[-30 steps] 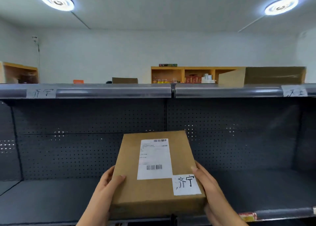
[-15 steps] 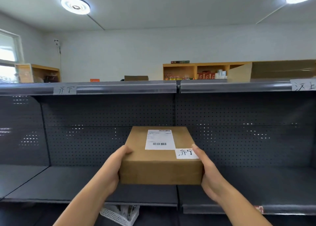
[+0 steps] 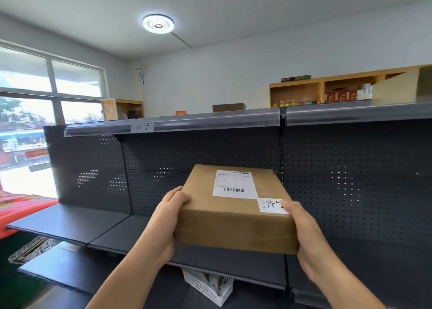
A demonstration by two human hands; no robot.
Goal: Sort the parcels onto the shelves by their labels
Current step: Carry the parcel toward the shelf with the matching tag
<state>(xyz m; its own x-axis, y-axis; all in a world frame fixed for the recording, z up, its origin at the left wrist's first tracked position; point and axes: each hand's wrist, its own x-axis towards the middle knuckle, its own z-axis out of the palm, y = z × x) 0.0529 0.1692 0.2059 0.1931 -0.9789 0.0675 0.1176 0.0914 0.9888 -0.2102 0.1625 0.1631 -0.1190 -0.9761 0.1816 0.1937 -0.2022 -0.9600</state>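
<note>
I hold a flat brown cardboard parcel [image 3: 233, 212] in front of a dark metal shelf unit. My left hand [image 3: 166, 219] grips its left side and my right hand [image 3: 304, 233] grips its right side. On top sit a white shipping label [image 3: 233, 184] with barcodes and a small handwritten tag [image 3: 271, 205], partly under my right thumb. The top shelf rail carries a handwritten paper tag [image 3: 143, 127] with the same characters, up and to the left of the parcel. The parcel hovers above the dark middle shelf [image 3: 109, 229].
Another cardboard box [image 3: 402, 90] lies on the top shelf at the right. A white plastic basket [image 3: 208, 287] stands below the middle shelf. A window [image 3: 46, 112] fills the left wall. Wooden cabinets [image 3: 322, 93] line the far wall.
The view has swung left, so the shelf's left end and the window came into sight. The parcel stays in both hands, now level and further toward the shelf.
</note>
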